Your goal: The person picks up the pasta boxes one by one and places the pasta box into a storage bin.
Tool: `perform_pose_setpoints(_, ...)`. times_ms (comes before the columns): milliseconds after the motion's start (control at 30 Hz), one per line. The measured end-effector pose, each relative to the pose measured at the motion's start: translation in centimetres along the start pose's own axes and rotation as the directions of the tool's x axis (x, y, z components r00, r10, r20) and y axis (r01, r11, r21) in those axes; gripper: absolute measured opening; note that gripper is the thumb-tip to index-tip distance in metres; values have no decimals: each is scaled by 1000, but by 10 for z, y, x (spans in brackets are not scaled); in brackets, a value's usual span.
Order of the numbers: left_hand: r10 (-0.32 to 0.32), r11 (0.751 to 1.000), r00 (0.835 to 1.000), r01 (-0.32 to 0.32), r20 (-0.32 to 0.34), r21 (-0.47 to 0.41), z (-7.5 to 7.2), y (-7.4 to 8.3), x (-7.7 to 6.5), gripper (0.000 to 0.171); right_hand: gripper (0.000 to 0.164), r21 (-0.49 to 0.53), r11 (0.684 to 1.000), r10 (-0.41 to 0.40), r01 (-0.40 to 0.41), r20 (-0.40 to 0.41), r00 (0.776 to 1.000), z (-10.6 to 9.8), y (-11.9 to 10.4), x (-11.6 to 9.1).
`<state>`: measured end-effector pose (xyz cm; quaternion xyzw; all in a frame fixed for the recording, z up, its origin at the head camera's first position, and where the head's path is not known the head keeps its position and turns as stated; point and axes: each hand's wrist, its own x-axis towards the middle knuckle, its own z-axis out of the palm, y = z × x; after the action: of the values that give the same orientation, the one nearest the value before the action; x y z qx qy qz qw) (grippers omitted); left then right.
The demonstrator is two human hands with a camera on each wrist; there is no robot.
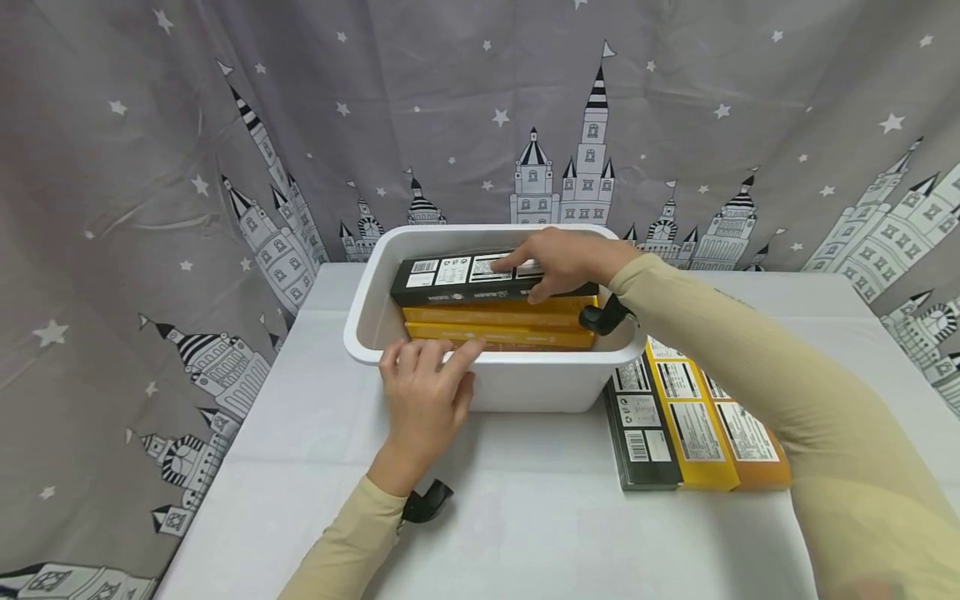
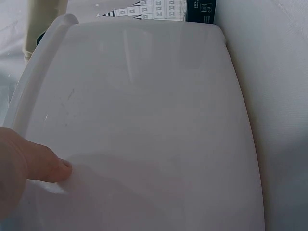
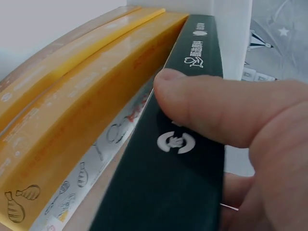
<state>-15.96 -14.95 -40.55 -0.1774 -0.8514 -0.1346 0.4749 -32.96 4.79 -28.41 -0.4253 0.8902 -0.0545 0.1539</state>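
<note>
A white plastic bin stands on the table, holding several long flat boxes. My left hand grips its front rim, fingers over the edge and thumb against the outer wall. Inside, toward the back, my right hand holds a long black box near its right part. In the right wrist view, the thumb presses one narrow side of this black box, and the other fingers are mostly hidden behind it. Yellow boxes lie in front of the black one, with a gap between them in that view.
To the bin's right, partly under my right forearm, a black box, a yellow box and an orange box lie side by side on the white table. A grey curtain with castles and stars hangs behind.
</note>
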Motion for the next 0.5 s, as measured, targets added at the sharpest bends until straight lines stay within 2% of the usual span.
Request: perform_pose_setpoints(500, 10, 1000, 1000, -10, -1, 5, 0, -1, 0, 38, 75, -61, 998, -5, 4, -20, 1000, 8, 3, 4)
